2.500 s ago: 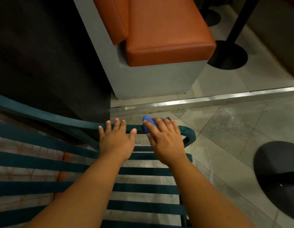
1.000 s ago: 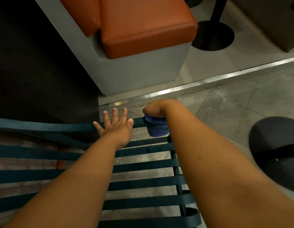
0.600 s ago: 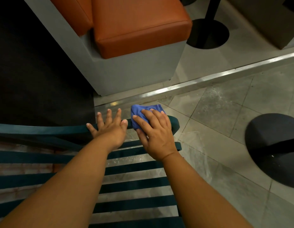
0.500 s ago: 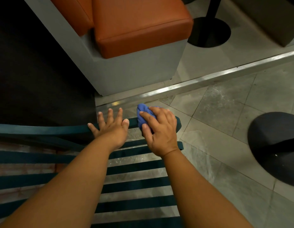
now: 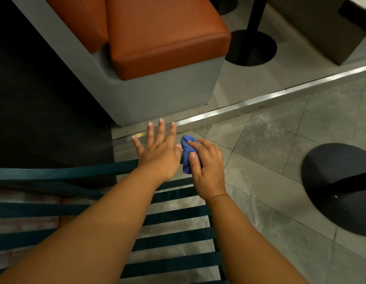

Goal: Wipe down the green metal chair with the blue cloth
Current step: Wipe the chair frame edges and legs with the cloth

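One blue cloth (image 5: 186, 154) under right hand (image 5: 206, 169)

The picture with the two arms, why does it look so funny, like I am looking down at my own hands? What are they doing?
A person wears a camera on their head, so you see what they see when they look down. Those are their own two arms. The right hand has its fingers curled round a bunched blue cloth and presses it on the end of a green metal chair. The left hand is spread flat, steadying the chair's top bar. Below you see the chair's slats. Beyond it are an orange bench seat, a tiled floor and black round table bases.
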A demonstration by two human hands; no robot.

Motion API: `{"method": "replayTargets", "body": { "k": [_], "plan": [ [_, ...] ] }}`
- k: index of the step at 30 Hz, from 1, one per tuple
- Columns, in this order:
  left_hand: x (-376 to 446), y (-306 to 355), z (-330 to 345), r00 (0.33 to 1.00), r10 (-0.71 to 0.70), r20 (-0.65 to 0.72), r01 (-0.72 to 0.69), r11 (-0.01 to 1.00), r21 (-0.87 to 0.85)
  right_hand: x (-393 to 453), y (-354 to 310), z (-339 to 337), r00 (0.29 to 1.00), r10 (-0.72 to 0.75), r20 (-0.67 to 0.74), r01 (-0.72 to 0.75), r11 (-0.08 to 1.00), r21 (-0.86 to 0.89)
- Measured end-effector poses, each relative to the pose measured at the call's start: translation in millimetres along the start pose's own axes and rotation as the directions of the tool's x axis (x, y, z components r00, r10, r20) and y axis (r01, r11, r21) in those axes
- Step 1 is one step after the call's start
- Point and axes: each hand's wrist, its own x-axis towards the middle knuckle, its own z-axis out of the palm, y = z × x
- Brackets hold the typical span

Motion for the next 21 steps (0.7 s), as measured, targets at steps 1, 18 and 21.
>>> {"method": "replayTargets", "body": {
  "k": [1, 18, 21],
  "plan": [
    [3.9, 6.9, 1.7, 1.000, 0.023, 0.013, -0.023, 1.000, 0.004, 1.1, 2.7, -1.9, 0.997, 0.075, -0.021, -0.074, 0.996, 0.059],
    [17.3, 16.4, 26.3, 0.983, 0.139, -0.122, -0.122, 0.983, 0.135, 23.4, 42.2, -10.8, 0.857, 0.451, 0.251, -0.516, 0.751, 0.412],
    [16.3, 16.1, 27.4, 0.980, 0.143, -0.135, -0.124, 0.982, 0.144, 31.6, 39.2, -16.9, 0.871, 0.378, 0.315, -0.484, 0.773, 0.411]
  ]
}}
